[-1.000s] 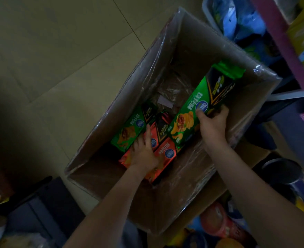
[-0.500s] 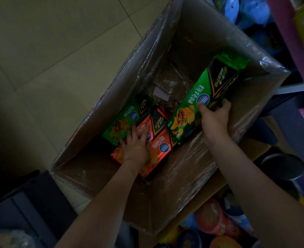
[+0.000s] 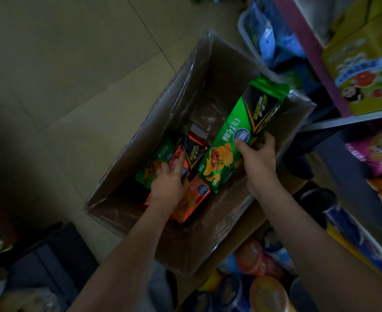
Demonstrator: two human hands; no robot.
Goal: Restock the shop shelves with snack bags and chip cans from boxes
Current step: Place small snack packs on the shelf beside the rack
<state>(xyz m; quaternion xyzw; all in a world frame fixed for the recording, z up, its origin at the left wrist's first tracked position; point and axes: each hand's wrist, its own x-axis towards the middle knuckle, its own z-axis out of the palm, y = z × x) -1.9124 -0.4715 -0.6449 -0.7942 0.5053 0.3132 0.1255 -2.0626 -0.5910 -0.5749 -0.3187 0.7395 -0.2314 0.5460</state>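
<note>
Closest to you, below your right forearm, loose chip cans (image 3: 254, 260) crowd against the near outer wall of the box (image 3: 185, 248). Shift your feet or the box carelessly and you would likely send them rolling across the floor (image 3: 73, 64).

Inside the box, your left hand (image 3: 167, 184) lies on the red snack bags (image 3: 193, 199) stacked at the bottom. A second green bag (image 3: 155, 162) sits just beside them on the left. I cannot tell whether those fingers have closed round a red bag or only rest on it. Lift with a half-made hold and the slick foil could slide out and drop back, or drag its neighbour along.

Your right hand (image 3: 259, 163) is clamped on the green snack bag (image 3: 232, 129), thumb across the printed front and fingers behind, taking one long edge about midway. The bag stands tilted, with its top up near the far right rim of the box. Held by one edge, it may twist or sag. Squeeze harder to stop that and you risk crushing the chips inside. Its upper corner could also catch on the plastic-covered rim as you raise it.

Farthest off, the shelf (image 3: 352, 119) on the right carries bright packets. Push the bag in without a free slot and you might shove stock off. The light is dim, so check the label before placing.
</note>
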